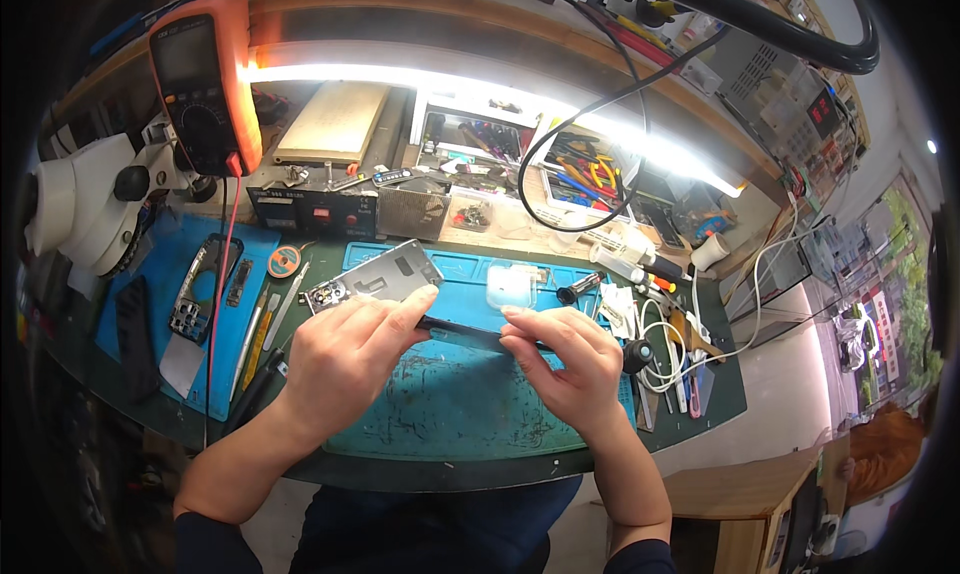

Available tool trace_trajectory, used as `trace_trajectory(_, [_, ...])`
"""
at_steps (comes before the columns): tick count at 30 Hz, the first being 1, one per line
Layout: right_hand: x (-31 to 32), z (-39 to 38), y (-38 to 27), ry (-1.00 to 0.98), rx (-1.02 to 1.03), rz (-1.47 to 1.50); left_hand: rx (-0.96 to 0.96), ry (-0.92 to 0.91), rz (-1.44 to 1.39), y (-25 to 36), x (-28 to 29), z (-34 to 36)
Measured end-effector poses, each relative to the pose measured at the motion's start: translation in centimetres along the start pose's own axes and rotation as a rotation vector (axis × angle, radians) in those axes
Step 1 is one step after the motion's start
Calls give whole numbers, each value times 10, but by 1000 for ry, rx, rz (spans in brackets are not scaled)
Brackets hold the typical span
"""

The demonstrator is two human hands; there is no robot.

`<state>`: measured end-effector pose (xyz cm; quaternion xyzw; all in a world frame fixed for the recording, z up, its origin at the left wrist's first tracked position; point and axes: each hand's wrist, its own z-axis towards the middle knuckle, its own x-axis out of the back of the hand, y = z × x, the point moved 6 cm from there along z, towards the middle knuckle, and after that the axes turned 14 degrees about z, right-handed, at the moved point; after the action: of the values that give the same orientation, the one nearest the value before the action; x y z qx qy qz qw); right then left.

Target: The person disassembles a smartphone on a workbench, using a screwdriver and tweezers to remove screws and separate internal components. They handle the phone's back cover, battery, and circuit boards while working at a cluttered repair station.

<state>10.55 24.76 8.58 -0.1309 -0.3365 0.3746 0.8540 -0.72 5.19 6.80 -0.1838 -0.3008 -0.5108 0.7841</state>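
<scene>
Between my two hands, above the work mat (450, 404), a thin dark flat panel (462, 328) is seen nearly edge-on; its exact kind cannot be made out. My left hand (350, 359) is closed on the panel's left end, thumb on top. Pinching the right end between thumb and fingertips is my right hand (570, 354). Just beyond my left hand is an opened phone body (395, 274), grey, with camera parts at its left end. Whether my left fingers touch it cannot be told. A small clear plastic box (511, 284) sits on the mat beyond the panel.
At left, a phone frame (205, 284) lies on a blue mat, beside a solder reel (284, 262) and slim hand tools. An orange multimeter (203, 84) and a white microscope (85, 204) stand behind. White cables (665, 354) coil at right. A black cable (522, 174) loops overhead.
</scene>
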Motion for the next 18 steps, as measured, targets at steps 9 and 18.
trace_trajectory(9, [0,2,-3,-18,34,-53,-4,2,12,1,2,0])
trace_trajectory(18, [0,2,-4,-26,32,-70,-2,-33,-32,3,4,0])
